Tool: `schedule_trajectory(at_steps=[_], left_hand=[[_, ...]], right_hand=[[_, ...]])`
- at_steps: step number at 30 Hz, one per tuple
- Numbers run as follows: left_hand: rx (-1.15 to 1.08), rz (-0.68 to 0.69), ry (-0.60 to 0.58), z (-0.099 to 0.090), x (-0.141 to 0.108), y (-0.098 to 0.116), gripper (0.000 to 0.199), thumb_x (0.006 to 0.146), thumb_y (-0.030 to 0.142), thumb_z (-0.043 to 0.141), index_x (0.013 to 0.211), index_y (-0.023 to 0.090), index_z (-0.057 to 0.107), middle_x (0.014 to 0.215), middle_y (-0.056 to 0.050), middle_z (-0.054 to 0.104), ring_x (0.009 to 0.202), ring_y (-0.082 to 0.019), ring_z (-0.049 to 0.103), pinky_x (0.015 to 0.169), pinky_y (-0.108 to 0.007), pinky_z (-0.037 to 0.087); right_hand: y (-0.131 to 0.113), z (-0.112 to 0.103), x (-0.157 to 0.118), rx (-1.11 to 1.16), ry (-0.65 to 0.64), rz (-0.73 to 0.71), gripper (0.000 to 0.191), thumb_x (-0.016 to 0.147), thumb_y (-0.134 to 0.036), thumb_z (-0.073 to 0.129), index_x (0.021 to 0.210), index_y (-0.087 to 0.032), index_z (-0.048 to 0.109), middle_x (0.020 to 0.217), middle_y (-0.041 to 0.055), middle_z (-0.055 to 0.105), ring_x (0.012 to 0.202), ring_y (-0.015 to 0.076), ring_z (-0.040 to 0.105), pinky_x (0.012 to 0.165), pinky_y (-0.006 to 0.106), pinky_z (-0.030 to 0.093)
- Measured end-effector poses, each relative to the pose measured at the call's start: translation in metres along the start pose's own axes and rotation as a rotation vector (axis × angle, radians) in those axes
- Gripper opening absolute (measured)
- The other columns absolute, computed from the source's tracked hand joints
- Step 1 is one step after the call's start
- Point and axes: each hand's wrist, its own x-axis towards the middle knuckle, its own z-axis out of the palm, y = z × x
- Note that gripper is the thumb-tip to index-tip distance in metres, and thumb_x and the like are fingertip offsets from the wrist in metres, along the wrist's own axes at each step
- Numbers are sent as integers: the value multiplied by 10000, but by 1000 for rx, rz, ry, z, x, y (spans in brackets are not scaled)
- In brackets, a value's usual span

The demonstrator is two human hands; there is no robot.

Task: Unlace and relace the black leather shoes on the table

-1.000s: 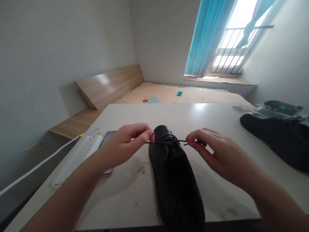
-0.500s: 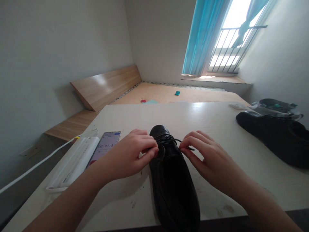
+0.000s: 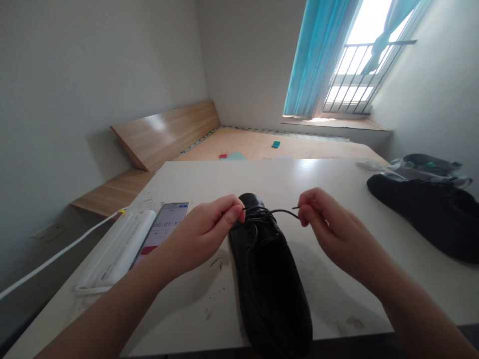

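Note:
A black shoe [image 3: 275, 289] lies on the white table in front of me, its toe pointing away and its opening towards me. Thin black shoelace [image 3: 283, 211] runs across its upper in crossed strands. Pinched in my right hand [image 3: 327, 219], right of the shoe and above the table, is one lace end, its tip poking out past the fingers. My left hand [image 3: 213, 219] is closed at the left side of the laces, with thumb and forefinger pressed together on a strand of shoelace.
A second black shoe [image 3: 422, 212] lies at the right, with a clear plastic wrapping [image 3: 402, 162] behind it. On the left are a phone [image 3: 168, 222] showing a timer and a white power strip [image 3: 127, 249] with a cable. Beyond the table is a bed [image 3: 254, 137].
My right hand has moved right and up, away from the shoe, drawing the lace out sideways. My left hand has shifted slightly upward.

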Motion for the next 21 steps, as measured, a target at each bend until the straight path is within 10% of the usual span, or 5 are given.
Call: schedule_trajectory(at_steps=[3, 9, 15, 21], left_hand=[[-213, -62, -4, 4, 1, -1, 294, 964, 384, 393, 805, 188, 545, 669, 29, 474, 639, -117, 449, 609, -228, 346], [-776, -151, -79, 11, 5, -10, 277, 848, 219, 521, 1125, 229, 536, 757, 30, 470, 695, -117, 466, 674, -232, 406], [-381, -32, -12, 14, 0, -4, 172, 776, 248, 678, 941, 207, 653, 821, -7, 624, 784, -160, 582, 709, -246, 458], [-245, -85, -83, 14, 2, -1, 196, 834, 299, 603, 970, 185, 685, 949, -36, 701, 891, -202, 636, 803, -281, 481]], right_hand=[[-14, -4, 13, 305, 57, 5, 82, 954, -257, 402, 894, -225, 448, 637, -32, 511, 583, 121, 462, 561, 249, 370], [-68, -1, 38, 1031, -256, -94, 81, 918, -220, 451, 961, -239, 517, 598, -53, 457, 550, 103, 459, 552, 228, 420], [-79, 6, 45, 1175, -324, -136, 125, 912, -331, 504, 962, -255, 590, 707, -20, 587, 669, 125, 597, 634, 268, 511], [-76, 2, 45, 1028, -54, -185, 121, 892, -350, 564, 889, -276, 660, 833, -3, 655, 789, 152, 633, 655, 277, 526]])
